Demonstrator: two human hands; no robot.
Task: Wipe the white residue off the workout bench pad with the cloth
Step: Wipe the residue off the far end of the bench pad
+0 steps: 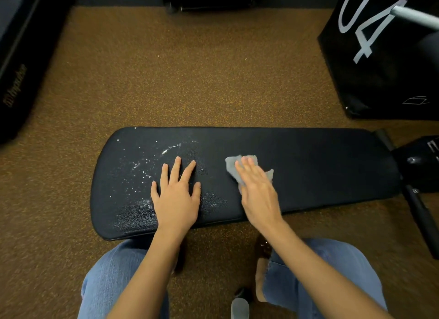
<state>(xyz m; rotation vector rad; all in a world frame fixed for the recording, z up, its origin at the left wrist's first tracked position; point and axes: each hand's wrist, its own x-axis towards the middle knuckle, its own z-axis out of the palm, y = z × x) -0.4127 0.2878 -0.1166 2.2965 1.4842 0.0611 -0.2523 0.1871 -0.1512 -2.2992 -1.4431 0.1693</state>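
Toward the left end of the bench pad [308, 166], white residue [142, 166] lies scattered in specks and streaks, thickest near the far edge and the near left corner. Just beside it, the left hand [177, 195] rests flat on the pad, fingers [174, 170] spread and straight, holding nothing. Right of that, near the pad's middle, the right hand [257, 190] presses the grey cloth [231, 164] down with straight fingers. Wiping seems underway, but the cloth sits on clean vinyl; the next move likely calls for sweeping it leftward through the residue, with the left hand lifted clear.
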